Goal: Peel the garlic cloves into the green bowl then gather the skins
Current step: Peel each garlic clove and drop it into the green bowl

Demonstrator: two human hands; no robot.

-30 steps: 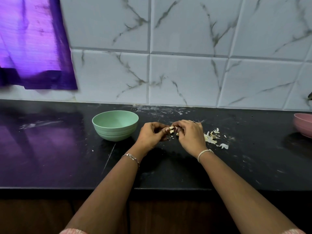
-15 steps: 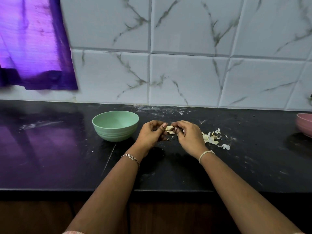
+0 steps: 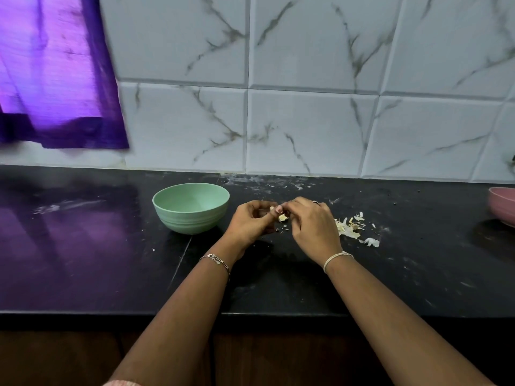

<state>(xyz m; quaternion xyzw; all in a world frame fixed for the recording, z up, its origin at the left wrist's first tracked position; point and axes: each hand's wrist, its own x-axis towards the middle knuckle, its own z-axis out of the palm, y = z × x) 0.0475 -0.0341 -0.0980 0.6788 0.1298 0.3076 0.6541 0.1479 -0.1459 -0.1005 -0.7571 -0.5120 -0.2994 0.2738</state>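
As L hand holds clove, R hand pinches.

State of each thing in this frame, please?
green bowl: upright, no cloves visible inside.
garlic clove: held between both hands.
left hand: pinches garlic clove.
right hand: pinches garlic clove.
skins: scattered on counter, ungathered.
pink bowl: upright, cut off by frame.

The worktop is gleaming like polished dark stone, mirroring the cloth curtain; the bowl is looking matt and smooth, the skins papery.
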